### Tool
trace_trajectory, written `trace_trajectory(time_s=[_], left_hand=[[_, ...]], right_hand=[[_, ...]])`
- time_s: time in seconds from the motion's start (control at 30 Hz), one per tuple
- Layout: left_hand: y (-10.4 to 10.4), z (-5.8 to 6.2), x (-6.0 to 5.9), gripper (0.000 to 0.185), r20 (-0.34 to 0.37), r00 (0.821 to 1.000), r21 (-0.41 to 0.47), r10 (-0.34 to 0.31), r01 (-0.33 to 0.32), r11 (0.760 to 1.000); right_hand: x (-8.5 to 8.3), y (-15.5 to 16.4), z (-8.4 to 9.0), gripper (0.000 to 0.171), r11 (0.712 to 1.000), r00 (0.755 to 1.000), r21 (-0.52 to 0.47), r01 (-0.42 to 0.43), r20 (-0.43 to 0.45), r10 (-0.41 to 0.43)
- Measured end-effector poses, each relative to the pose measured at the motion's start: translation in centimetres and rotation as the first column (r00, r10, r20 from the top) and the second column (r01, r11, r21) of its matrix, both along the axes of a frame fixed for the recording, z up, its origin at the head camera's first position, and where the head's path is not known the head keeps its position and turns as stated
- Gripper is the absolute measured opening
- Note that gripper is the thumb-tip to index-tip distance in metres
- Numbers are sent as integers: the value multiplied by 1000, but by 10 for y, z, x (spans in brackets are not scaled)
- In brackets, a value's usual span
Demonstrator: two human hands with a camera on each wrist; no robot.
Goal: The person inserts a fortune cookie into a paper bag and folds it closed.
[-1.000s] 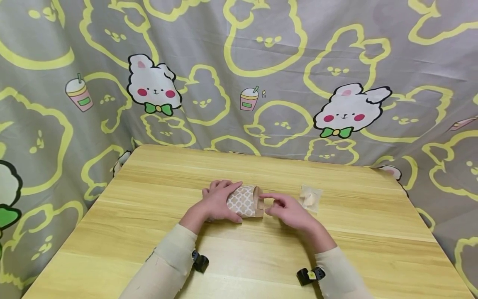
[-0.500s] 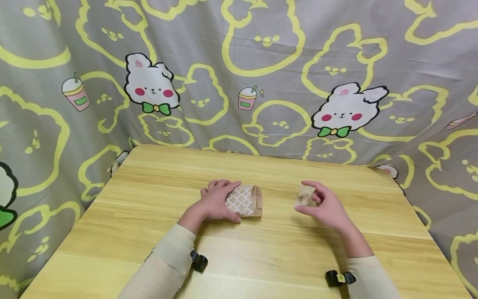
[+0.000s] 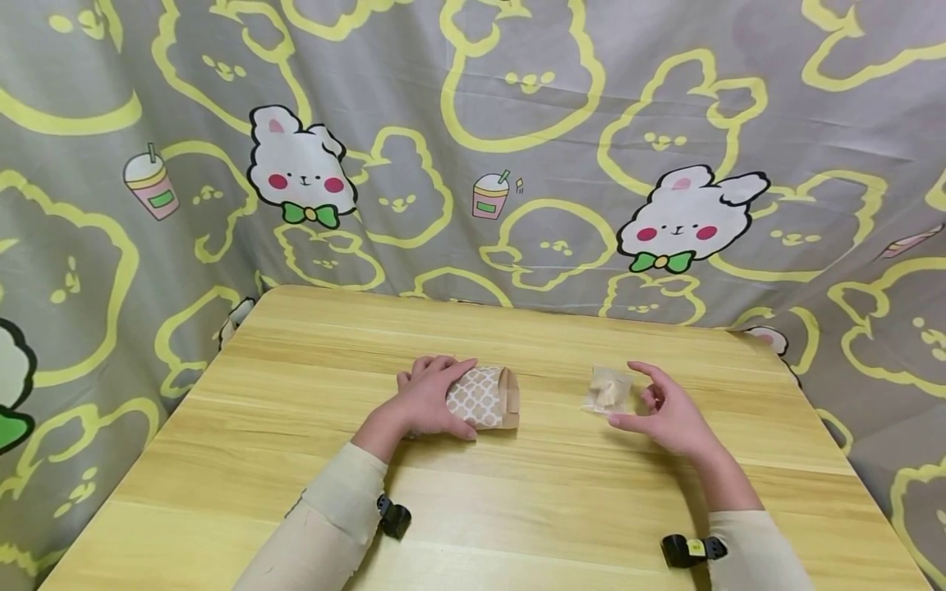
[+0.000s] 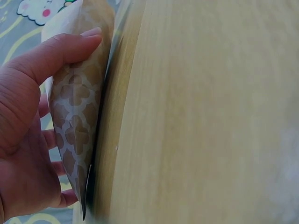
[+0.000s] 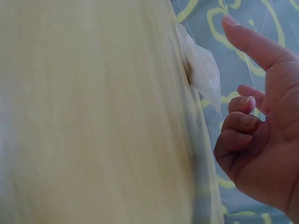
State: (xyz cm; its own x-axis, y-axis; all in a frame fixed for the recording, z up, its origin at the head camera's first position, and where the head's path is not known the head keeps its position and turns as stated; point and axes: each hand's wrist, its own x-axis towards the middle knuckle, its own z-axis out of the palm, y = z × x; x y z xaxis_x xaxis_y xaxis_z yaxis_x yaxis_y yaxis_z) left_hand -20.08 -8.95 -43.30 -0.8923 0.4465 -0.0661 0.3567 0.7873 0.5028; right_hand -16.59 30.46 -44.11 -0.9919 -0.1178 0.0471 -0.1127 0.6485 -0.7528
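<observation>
Presently, the left hand (image 3: 424, 402) grips the bag (image 3: 480, 400) on the table (image 3: 458, 501), bag mouth facing the packet (image 3: 608, 389); the right hand (image 3: 668, 414), thumb and forefinger spread, pinches nothing just beside the packet; advisably, any pinch should take the packet's flat edge, and the bag grip should be light against crushing.

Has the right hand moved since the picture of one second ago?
Yes. In the head view, the right hand has moved rightward, toward the right edge of the table.
</observation>
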Motion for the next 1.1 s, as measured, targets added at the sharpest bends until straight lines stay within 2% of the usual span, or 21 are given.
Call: trace_trajectory(time_s=[0.3, 0.83, 1.1], left_hand=[[0, -2, -1, 109, -9, 1000, -3, 0, 0, 1000], [0, -1, 0, 108, -9, 1000, -2, -2, 2, 1000], [0, -2, -1, 108, -11, 1000, -6, 0, 0, 1000]], right_hand=[[-7, 7, -10, 103, 1000, 999, 26, -4, 40, 3], [-14, 7, -13, 108, 996, 994, 92, -17, 106, 8], [-15, 6, -12, 96, 993, 995, 117, -10, 95, -1]])
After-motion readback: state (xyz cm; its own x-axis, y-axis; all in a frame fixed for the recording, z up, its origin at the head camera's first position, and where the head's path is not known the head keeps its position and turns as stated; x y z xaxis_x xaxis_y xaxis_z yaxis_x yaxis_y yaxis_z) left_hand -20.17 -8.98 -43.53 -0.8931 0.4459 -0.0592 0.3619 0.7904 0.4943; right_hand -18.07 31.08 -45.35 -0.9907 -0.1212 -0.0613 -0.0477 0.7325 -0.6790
